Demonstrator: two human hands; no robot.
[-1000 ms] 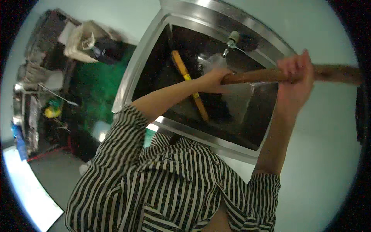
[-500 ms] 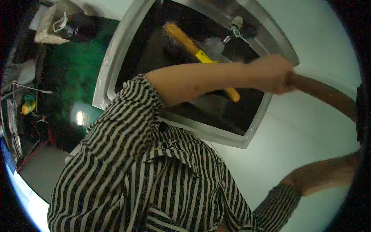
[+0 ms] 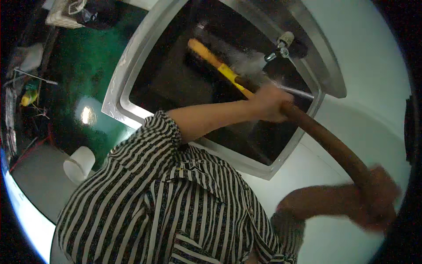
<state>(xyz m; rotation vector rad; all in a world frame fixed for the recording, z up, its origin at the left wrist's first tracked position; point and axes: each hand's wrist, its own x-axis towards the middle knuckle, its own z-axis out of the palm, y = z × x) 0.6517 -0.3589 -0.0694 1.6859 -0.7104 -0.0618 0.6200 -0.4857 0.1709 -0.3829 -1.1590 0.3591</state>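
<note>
My left hand (image 3: 271, 103) is closed round a long brown pole (image 3: 327, 140), near its far end. That end reaches over a dark, grey-rimmed basin (image 3: 116, 105). Farther down the pole, at the right, my right hand (image 3: 378, 198) is wrapped round it, blurred by motion. Inside the basin lies an orange stick (image 3: 204, 50) with a yellow section (image 3: 231, 75); my left hand and the pole cover its nearer part. Just beyond the left hand, a thin metal rod (image 3: 301, 92) extends toward the basin's right rim.
A metal fitting (image 3: 279, 50) with a pale knob stands at the basin's far right. On the left are a green floor (image 3: 83, 79), a white bucket (image 3: 83, 160), a pale crate (image 3: 59, 17) with a black bag, and clutter with a yellow-green item (image 3: 28, 97).
My left hand has moved left over the basin, bringing the pole's end over the orange stick. My right hand has come farther into view. The white bucket now shows.
</note>
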